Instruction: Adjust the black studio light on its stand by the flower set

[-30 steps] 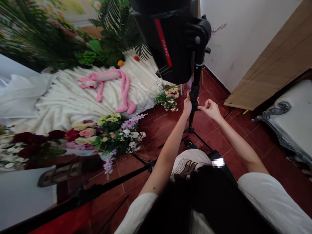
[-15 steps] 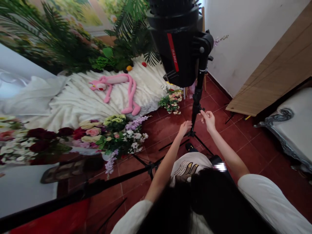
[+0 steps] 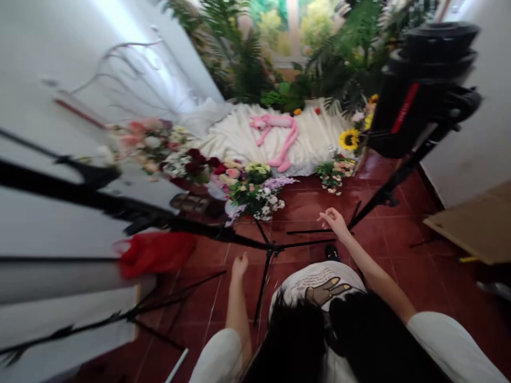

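My left hand (image 3: 240, 264) hangs over the red tiled floor (image 3: 215, 298), below a black tripod stand (image 3: 207, 229); its fingers look curled but are small and blurred. My right hand (image 3: 333, 221) is in the air in front of me, fingers loosely bent and apart, with nothing in it. Just right of it stands the pole (image 3: 379, 197) of a black studio light (image 3: 415, 101) with a red stripe; the hand does not grip the pole.
A pink plush toy (image 3: 279, 122) lies on a white draped platform (image 3: 235, 133) ahead. Bunches of flowers (image 3: 255, 186) line its front. More stand legs (image 3: 159, 306) and a red cloth (image 3: 159, 252) are at the left. A brown board (image 3: 475, 223) leans at the right.
The view has turned left, so the light now sits further right. Both hands have come away from its pole, and my left hand has moved left and down.
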Tool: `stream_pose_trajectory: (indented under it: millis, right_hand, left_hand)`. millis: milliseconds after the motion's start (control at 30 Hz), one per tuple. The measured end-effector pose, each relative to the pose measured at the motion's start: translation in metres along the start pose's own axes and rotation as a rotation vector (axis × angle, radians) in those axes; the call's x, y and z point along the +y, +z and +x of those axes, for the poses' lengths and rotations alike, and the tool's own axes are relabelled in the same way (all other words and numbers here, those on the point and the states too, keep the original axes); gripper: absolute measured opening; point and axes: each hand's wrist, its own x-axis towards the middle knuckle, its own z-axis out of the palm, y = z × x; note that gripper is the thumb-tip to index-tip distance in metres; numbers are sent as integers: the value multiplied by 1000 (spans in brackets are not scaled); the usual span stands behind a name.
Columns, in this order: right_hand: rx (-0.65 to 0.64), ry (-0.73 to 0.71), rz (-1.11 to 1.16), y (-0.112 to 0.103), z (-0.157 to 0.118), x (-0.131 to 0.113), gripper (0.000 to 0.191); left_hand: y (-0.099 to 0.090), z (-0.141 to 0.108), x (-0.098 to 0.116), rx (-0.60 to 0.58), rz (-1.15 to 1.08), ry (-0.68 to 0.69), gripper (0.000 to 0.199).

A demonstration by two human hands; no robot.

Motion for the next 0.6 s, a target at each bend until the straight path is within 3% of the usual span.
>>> stream_pose_trajectory:
  millis: [67, 133, 200, 300, 400, 500, 600]
  right_hand:
    - [-97, 18, -39, 22, 7, 1, 46]
    - [-205, 18, -94, 46, 14, 2, 42]
    - [-313, 12, -153, 73, 20, 2, 38]
    - [-458, 25, -236, 120, 31, 3, 30]
    - [-589, 0, -393, 171, 43, 2, 28]
    - [-662, -75, -625, 220, 56, -4, 34]
    - [-744, -168, -994, 259, 67, -12, 52]
  left_hand:
    - [-32, 1, 6, 223, -67, -25, 21]
    - [-51, -6, 25, 387, -270, 106, 28]
    - [-59, -16, 53, 485, -504, 305, 43]
    - [-54, -30, 99, 567, -664, 537, 56]
    - [-44, -32, 133, 551, -747, 592, 61]
    - [-37, -20, 145, 531, -785, 598, 62]
    - [-35, -6, 143, 567, -778, 596, 63]
